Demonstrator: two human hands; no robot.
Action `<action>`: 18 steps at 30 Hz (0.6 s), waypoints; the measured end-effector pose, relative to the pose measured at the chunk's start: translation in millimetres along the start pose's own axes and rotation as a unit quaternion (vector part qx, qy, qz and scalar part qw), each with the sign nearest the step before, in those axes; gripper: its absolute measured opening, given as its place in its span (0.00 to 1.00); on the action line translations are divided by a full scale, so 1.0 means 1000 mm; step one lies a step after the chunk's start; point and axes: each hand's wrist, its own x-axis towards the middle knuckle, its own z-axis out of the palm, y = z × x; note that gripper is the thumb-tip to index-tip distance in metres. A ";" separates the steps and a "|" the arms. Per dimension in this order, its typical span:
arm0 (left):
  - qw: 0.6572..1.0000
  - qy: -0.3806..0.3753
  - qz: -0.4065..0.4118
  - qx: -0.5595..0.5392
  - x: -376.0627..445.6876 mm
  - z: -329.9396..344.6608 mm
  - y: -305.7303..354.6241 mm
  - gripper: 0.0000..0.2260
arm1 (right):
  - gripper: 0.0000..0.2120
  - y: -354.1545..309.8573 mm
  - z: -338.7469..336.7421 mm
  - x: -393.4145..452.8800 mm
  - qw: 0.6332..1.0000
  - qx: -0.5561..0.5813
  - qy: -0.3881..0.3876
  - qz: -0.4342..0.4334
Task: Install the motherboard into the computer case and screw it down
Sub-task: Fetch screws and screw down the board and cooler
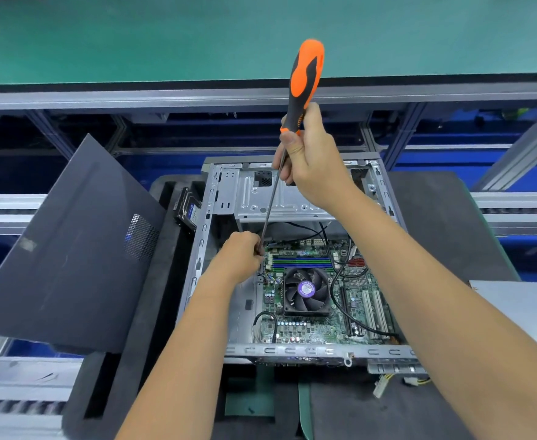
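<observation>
Black foam padding [171, 300] carries the computer case [216, 198], motherboard [318, 300] lying inside — right hand [311, 160] grips the screwdriver [303, 87]; left hand [241, 255] seemingly pinches its shaft tip.

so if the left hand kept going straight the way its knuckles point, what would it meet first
Probably the screwdriver shaft, which the left hand already pinches low down. Just beyond that lies the far left corner of the motherboard, then the drive bay plate of the case. Depth is hard to judge from this single view.

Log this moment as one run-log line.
step: screwing motherboard | right hand: grips screwdriver | left hand: steadies shaft near tip | case: open
</observation>
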 end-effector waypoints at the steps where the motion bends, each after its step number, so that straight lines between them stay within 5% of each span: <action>1: 1.000 -0.003 -0.001 0.003 0.000 0.000 0.000 0.07 | 0.04 0.000 0.001 -0.001 1.000 0.001 -0.009 -0.003; 11: 0.999 -0.028 -0.021 -0.002 0.003 0.004 0.002 0.09 | 0.14 -0.007 -0.003 -0.002 0.998 0.004 -0.067 -0.016; 18: 0.998 -0.048 -0.034 -0.023 0.006 0.010 0.000 0.08 | 0.09 -0.019 -0.004 0.005 0.997 -0.039 -0.072 -0.013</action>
